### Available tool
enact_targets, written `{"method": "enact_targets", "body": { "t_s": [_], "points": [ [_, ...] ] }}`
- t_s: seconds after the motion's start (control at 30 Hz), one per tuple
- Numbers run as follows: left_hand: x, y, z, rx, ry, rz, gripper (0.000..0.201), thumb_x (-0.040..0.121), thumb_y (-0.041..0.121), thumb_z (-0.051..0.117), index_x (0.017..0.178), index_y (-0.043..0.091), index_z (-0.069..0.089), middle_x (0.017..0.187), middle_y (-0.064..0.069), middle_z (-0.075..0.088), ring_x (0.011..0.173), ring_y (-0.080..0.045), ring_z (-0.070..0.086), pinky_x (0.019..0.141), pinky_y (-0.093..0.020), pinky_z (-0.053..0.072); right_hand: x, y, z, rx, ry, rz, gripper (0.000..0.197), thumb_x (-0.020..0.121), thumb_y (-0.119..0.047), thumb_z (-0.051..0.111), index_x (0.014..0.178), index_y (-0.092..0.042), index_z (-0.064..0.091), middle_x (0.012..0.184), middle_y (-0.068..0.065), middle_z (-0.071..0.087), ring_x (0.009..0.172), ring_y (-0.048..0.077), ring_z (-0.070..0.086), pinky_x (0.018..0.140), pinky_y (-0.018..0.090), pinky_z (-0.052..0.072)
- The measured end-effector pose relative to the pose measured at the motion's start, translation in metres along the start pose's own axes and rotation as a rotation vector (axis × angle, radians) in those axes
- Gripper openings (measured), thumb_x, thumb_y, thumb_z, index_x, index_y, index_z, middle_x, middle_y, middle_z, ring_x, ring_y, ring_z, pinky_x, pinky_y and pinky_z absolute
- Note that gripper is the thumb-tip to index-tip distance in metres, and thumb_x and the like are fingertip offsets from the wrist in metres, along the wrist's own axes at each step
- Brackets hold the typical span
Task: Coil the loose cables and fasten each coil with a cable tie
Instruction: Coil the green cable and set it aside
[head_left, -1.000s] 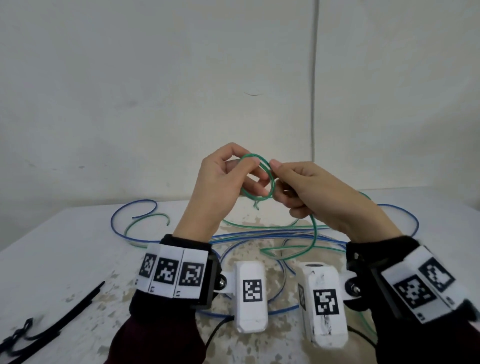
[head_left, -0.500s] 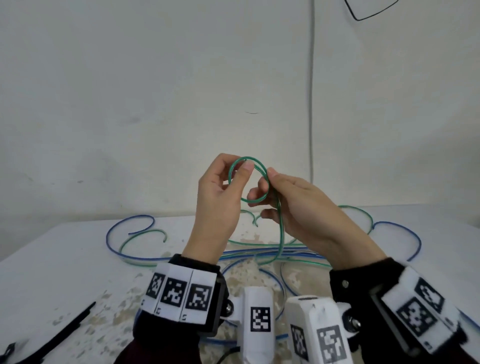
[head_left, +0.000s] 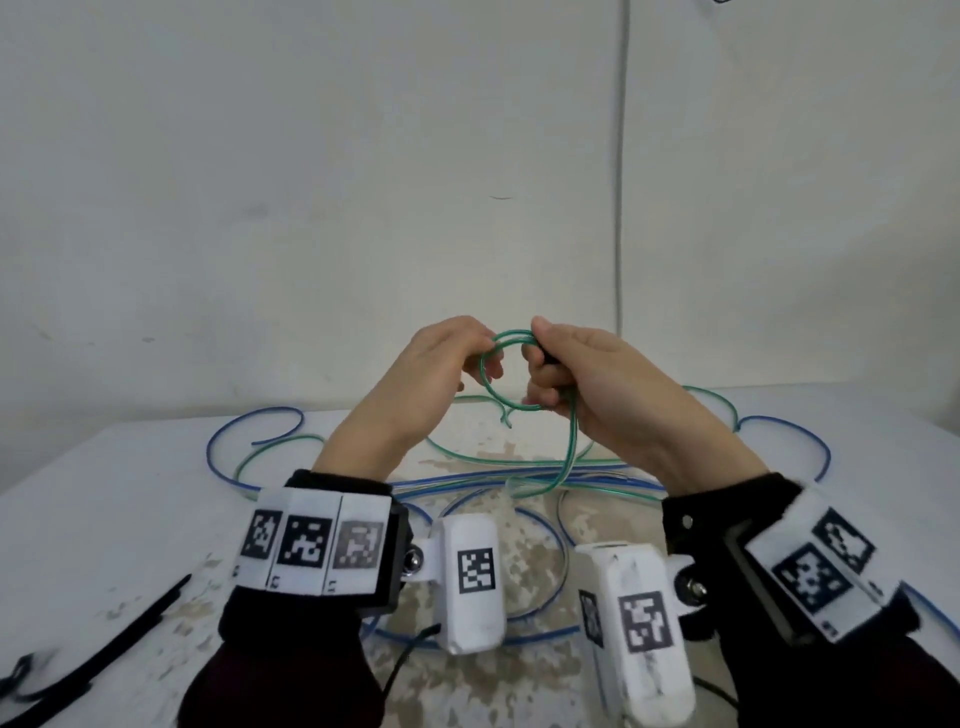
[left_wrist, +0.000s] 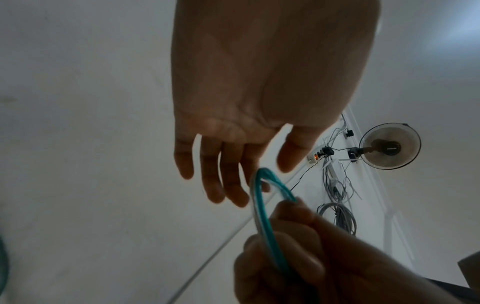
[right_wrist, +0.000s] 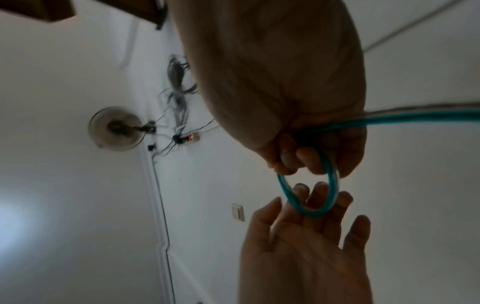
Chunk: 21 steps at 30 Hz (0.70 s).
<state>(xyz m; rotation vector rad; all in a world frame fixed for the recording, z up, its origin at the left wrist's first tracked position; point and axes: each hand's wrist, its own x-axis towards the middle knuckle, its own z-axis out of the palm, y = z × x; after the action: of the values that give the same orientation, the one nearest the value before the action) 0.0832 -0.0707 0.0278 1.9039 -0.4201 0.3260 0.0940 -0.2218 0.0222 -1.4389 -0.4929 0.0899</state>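
A small coil of green cable (head_left: 514, 336) is held up over the table between both hands. My right hand (head_left: 540, 364) grips the coil's right side with curled fingers and thumb, as the right wrist view shows (right_wrist: 306, 160). The cable's loose length (head_left: 570, 447) hangs from that fist down to the table. My left hand (head_left: 483, 358) has straight, relaxed fingers (left_wrist: 233, 185) beside the coil's left edge (left_wrist: 262, 216). It may touch the loop but does not grip it. A blue cable (head_left: 210, 447) lies loose on the table.
Black cable ties (head_left: 130, 623) lie at the near left of the white table (head_left: 104, 519). Green and blue cable loops sprawl across the table's middle and back, under my wrists. A white wall stands close behind the table.
My left hand has let go of its pinch on the green loop and its fingers have straightened. My right hand has closed round the coil's right side.
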Motion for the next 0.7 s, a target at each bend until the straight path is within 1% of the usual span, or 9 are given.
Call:
{"method": "enact_targets", "body": {
  "t_s": [0.07,0.17,0.27,0.37,0.43,0.5,0.57,0.63,0.7],
  "points": [
    [-0.002,0.0,0.002,0.001,-0.094,-0.003,0.032,0.089,0.032,0.039,0.069,0.016,0.058,0.074,-0.001,0.058,0.077,-0.014,0.054,0.082,-0.035,0.043,-0.001,0.001,0.001,-0.211,-0.02,-0.084,0.041,0.103,-0.024,0.036,0.066,-0.015,0.048,0.048,-0.012,0.043,0.046,0.006,0.035,0.058,0.017,0.039],
    [-0.006,0.002,0.008,-0.013,-0.104,0.022,0.037,0.103,0.023,0.036,0.073,0.016,0.057,0.082,-0.011,0.051,0.074,-0.014,0.051,0.08,-0.031,0.041,-0.001,0.001,0.003,-0.342,-0.004,-0.197,0.042,0.103,-0.023,0.038,0.063,-0.016,0.05,0.06,-0.003,0.053,0.047,0.006,0.037,0.059,0.023,0.037],
    [-0.004,0.005,0.01,-0.019,-0.01,0.045,0.035,0.103,0.02,0.033,0.077,0.008,0.053,0.082,-0.015,0.051,0.07,-0.012,0.051,0.076,-0.03,0.039,0.0,0.003,-0.001,-0.179,0.013,-0.149,0.04,0.103,-0.025,0.038,0.068,-0.01,0.053,0.057,0.002,0.049,0.052,0.009,0.045,0.064,0.024,0.046],
    [-0.001,0.004,0.012,-0.179,0.127,0.015,0.035,0.101,0.017,0.036,0.067,0.009,0.045,0.074,-0.016,0.044,0.064,-0.017,0.048,0.069,-0.033,0.038,0.0,0.003,-0.003,-0.09,-0.075,-0.125,0.039,0.104,-0.02,0.03,0.076,-0.009,0.055,0.06,0.002,0.056,0.067,0.015,0.059,0.082,0.029,0.051],
    [-0.001,0.008,0.013,-0.347,0.13,-0.026,0.035,0.097,0.017,0.037,0.062,0.013,0.04,0.069,-0.013,0.04,0.06,-0.02,0.046,0.066,-0.035,0.038,-0.001,0.002,-0.001,-0.089,-0.086,-0.16,0.037,0.105,-0.018,0.03,0.076,-0.01,0.052,0.055,-0.002,0.046,0.068,0.022,0.051,0.08,0.029,0.048],
    [-0.001,0.011,0.008,-0.387,0.081,-0.061,0.036,0.097,0.015,0.035,0.062,0.013,0.043,0.063,-0.007,0.042,0.055,-0.018,0.045,0.066,-0.034,0.04,-0.001,-0.001,-0.002,-0.1,-0.091,-0.18,0.035,0.104,-0.018,0.032,0.075,-0.011,0.049,0.052,-0.007,0.032,0.059,0.018,0.037,0.066,0.021,0.042],
    [-0.004,0.012,0.002,-0.344,-0.05,-0.062,0.038,0.099,0.019,0.036,0.065,0.011,0.05,0.066,-0.007,0.043,0.052,-0.014,0.046,0.067,-0.032,0.042,-0.003,-0.005,-0.007,-0.147,-0.123,-0.17,0.034,0.103,-0.02,0.036,0.073,-0.011,0.05,0.052,-0.009,0.028,0.051,0.011,0.031,0.057,0.018,0.035],
    [-0.008,0.013,0.0,-0.329,-0.192,-0.048,0.033,0.101,0.021,0.037,0.076,0.006,0.053,0.073,-0.007,0.042,0.052,-0.01,0.044,0.065,-0.027,0.044,-0.006,-0.007,-0.012,-0.195,-0.129,-0.144,0.035,0.101,-0.023,0.042,0.071,-0.01,0.054,0.05,-0.008,0.028,0.047,0.009,0.031,0.054,0.015,0.036],
    [-0.01,0.011,0.002,-0.356,-0.202,-0.038,0.028,0.102,0.016,0.036,0.079,0.005,0.048,0.071,-0.005,0.039,0.051,-0.007,0.038,0.059,-0.02,0.042,-0.008,-0.005,-0.013,-0.191,-0.097,-0.108,0.035,0.1,-0.026,0.045,0.07,-0.01,0.057,0.048,-0.005,0.035,0.047,0.01,0.04,0.056,0.017,0.043]
  ]
}}
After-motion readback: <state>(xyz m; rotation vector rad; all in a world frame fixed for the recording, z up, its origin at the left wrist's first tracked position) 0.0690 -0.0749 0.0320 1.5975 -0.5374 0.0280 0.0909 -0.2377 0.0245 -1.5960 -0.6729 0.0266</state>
